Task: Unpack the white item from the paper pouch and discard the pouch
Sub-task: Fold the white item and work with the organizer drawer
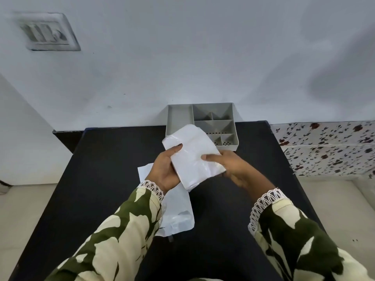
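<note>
Above the black table (105, 179), both hands hold a flat white packet (192, 155) that is tilted. It looks like a white item wrapped in a thin white pouch with a glossy, crinkled lower right corner. My left hand (165, 169) grips its left edge, thumb on top. My right hand (233, 167) pinches its right side, one finger on the top face. I cannot tell where the pouch ends and the item begins. A second flat white bag (178, 213) lies on the table under my left wrist.
A grey plastic organiser tray (178, 118) with several compartments stands at the table's far edge against the white wall, just behind the packet. To the right of the table is a flower-patterned surface (324, 147). Pale floor lies on both sides.
</note>
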